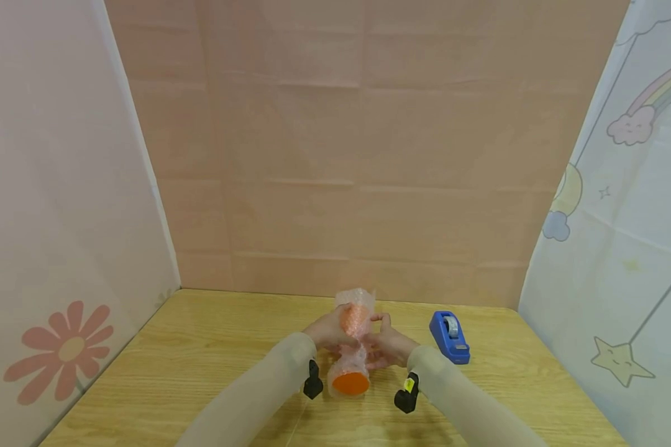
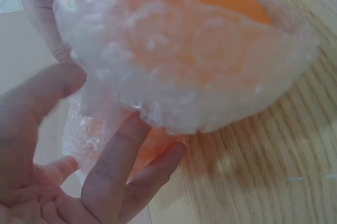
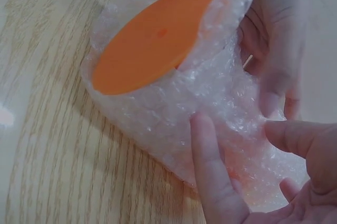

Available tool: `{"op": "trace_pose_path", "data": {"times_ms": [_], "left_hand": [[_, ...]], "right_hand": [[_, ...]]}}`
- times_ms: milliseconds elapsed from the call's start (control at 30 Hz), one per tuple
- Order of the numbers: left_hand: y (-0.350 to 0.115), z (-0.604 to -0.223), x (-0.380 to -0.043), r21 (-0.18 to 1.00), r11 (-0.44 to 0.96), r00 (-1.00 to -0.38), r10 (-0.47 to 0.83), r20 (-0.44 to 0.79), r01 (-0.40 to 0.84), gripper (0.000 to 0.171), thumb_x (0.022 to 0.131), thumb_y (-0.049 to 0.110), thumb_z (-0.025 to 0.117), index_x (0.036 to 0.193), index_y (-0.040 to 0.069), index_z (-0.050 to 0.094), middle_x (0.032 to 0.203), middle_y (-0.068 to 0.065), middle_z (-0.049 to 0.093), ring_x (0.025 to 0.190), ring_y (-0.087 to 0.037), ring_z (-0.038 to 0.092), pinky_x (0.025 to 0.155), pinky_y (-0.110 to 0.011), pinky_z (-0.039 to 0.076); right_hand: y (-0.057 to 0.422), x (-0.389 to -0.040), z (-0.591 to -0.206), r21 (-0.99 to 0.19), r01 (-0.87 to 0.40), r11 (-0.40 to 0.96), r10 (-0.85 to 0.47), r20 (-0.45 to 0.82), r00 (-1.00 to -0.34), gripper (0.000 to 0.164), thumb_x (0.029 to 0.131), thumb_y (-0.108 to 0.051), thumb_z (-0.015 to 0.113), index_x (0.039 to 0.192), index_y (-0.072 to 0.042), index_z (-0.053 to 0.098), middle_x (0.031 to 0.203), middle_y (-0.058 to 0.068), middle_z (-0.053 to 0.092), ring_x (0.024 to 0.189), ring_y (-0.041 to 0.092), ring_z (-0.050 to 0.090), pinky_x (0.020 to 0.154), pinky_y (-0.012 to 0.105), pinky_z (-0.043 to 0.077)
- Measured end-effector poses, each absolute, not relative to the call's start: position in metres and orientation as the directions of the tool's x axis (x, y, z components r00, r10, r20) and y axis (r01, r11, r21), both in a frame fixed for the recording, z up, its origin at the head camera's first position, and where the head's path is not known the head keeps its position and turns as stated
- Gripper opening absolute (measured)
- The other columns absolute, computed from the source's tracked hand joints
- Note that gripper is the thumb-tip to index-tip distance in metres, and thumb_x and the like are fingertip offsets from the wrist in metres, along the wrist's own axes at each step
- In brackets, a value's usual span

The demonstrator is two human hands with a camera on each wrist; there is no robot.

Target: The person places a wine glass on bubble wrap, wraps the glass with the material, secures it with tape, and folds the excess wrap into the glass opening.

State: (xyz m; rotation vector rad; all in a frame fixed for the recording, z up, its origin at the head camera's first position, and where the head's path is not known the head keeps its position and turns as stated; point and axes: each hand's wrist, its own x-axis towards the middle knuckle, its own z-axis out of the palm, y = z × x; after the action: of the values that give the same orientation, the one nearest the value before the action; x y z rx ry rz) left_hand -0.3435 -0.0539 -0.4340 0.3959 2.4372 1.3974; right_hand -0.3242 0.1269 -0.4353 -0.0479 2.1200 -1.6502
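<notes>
An orange object with a flat, round end (image 1: pixel 351 384), narrow in its middle, is wrapped in clear bubble wrap (image 1: pixel 355 299) on the table. From the left, my left hand (image 1: pixel 333 329) holds its upper part and waist, the thumb and fingers curved round the wrap. On the other side my right hand (image 1: pixel 390 346) grips the narrow middle. In the right wrist view the orange end (image 3: pixel 158 40) shows bare inside the wrap's edge, and the right index finger (image 3: pixel 208 155) and thumb press on the plastic. What kind of object lies inside cannot be told.
A blue tape dispenser (image 1: pixel 449 338) with a roll of clear tape stands to the right of my right hand. The wooden table (image 1: pixel 212 347) is bounded by a tan backdrop (image 1: pixel 358 149) behind and printed cloth panels at both sides.
</notes>
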Motion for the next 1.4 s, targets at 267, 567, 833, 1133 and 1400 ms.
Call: {"op": "trace_pose_path", "data": {"times_ms": [267,567,833,1133,1400], "left_hand": [[-0.056,-0.430,-0.339,0.877,0.467,-0.913,0.396,-0.099,0.108,0.094,0.078,0.005,0.079,0.153,0.012,0.022,0.136,-0.021,0.048,0.086,-0.025,0.057,0.065,-0.037,0.054],[-0.054,-0.428,-0.339,0.873,0.481,-0.920,0.373,-0.119,0.082,0.096,0.076,0.003,0.080,0.153,0.016,0.023,0.135,-0.020,0.048,0.074,-0.022,0.056,0.064,-0.037,0.054],[-0.054,-0.429,-0.338,0.877,0.474,-0.925,0.364,-0.113,0.080,0.094,0.076,0.003,0.080,0.152,0.016,0.025,0.132,-0.020,0.051,0.075,-0.024,0.057,0.064,-0.036,0.054],[-0.053,-0.436,-0.342,0.885,0.459,-0.929,0.355,-0.103,0.077,0.095,0.074,0.002,0.082,0.150,0.015,0.027,0.132,-0.020,0.051,0.084,-0.026,0.059,0.064,-0.038,0.055],[-0.053,-0.438,-0.344,0.886,0.459,-0.932,0.344,-0.113,0.061,0.093,0.074,0.003,0.081,0.149,0.018,0.030,0.123,-0.018,0.056,0.068,-0.021,0.058,0.058,-0.034,0.054]], "right_hand": [[0.126,-0.325,-0.436,-0.926,0.259,0.275,-0.304,-0.339,-0.890,0.062,0.094,-0.010,0.055,0.134,-0.019,0.010,0.101,0.019,0.052,0.069,0.021,0.056,0.060,0.033,0.058],[0.128,-0.326,-0.434,-0.929,0.247,0.277,-0.319,-0.332,-0.888,0.064,0.094,-0.011,0.057,0.135,-0.019,0.008,0.099,0.018,0.051,0.067,0.021,0.055,0.059,0.032,0.058],[0.128,-0.326,-0.434,-0.930,0.255,0.264,-0.322,-0.335,-0.885,0.062,0.094,-0.011,0.056,0.134,-0.020,0.009,0.100,0.018,0.051,0.068,0.021,0.056,0.059,0.032,0.058],[0.131,-0.322,-0.432,-0.928,0.247,0.279,-0.331,-0.334,-0.882,0.062,0.095,-0.012,0.055,0.137,-0.017,0.010,0.106,0.021,0.050,0.076,0.024,0.059,0.065,0.036,0.059],[0.157,-0.323,-0.418,-0.915,0.153,0.373,-0.416,-0.312,-0.854,0.057,0.101,-0.025,0.050,0.146,-0.009,0.018,0.124,0.030,0.047,0.102,0.038,0.063,0.080,0.049,0.056]]}}
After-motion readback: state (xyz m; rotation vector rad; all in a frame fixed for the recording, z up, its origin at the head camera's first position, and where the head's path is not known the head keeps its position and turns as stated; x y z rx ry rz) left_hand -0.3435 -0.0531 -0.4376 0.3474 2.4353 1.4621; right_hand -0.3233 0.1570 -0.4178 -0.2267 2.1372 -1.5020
